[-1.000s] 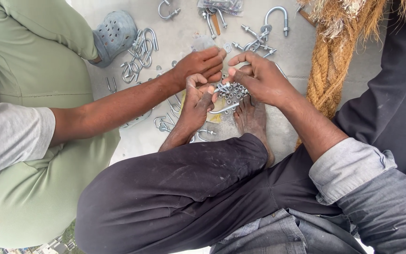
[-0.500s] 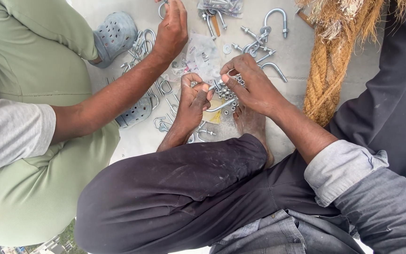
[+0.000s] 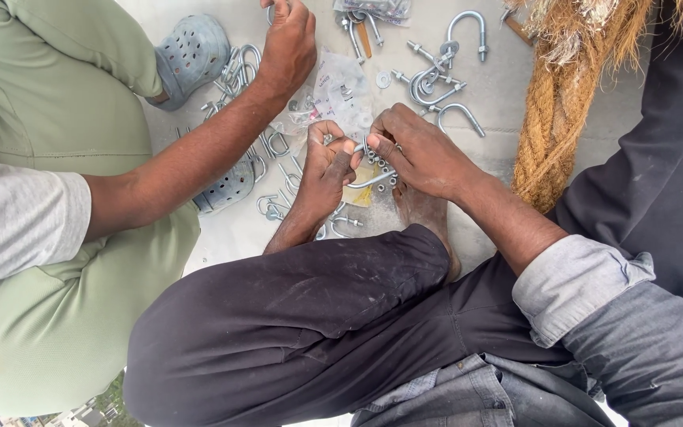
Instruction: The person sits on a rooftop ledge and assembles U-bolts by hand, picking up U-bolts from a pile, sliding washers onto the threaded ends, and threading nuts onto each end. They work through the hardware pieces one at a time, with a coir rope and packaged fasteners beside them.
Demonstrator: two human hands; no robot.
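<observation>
Head view looks down on my left hand point(image 3: 324, 162) and right hand point(image 3: 419, 150), meeting over my crossed leg. Between them lies a silver U-bolt point(image 3: 373, 175); my left fingers point(image 3: 333, 141) are curled tight onto one end, my right fingers point(image 3: 381, 146) pinched closed on the threaded part with its nuts. More U-bolts point(image 3: 436, 79) lie scattered on the pale floor point(image 3: 507, 95) beyond, beside a thick rope point(image 3: 563, 119). Another person's hand point(image 3: 286, 43) reaches into that scatter.

left hand point(image 3: 322, 162): pinching the U-bolt point(image 3: 373, 175)
right hand point(image 3: 419, 150): touching the U-bolt's other side
co-worker's hand point(image 3: 288, 43): beyond the U-bolt, over loose bolts point(image 3: 436, 79)
rope point(image 3: 563, 111): right of the U-bolt
</observation>
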